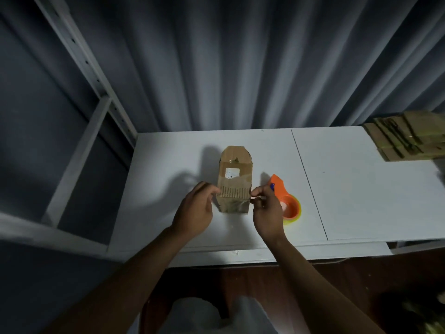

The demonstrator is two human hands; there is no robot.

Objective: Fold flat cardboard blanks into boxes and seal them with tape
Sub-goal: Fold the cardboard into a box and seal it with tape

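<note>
A small cardboard box [234, 179] is seen on the white table [349, 189], near its middle, with one flap raised at the far end and a white label on its upper face. A strip of clear tape [237, 204] is laid across the near end of the box.

The left hand [196, 209] is placed against the box's left side, its fingers loosely curved and touching the cardboard edge; nothing is gripped by it. The right hand [266, 210] is held at the box's right side, and the tape's end is pinched between thumb and fingertips.

An orange tape dispenser [286, 201] with a yellowish roll is seen on the table just beyond the right hand. A stack of flat cardboard blanks [407, 138] is located at the table's far right corner. Grey curtains [240, 68] are hung behind the table.
</note>
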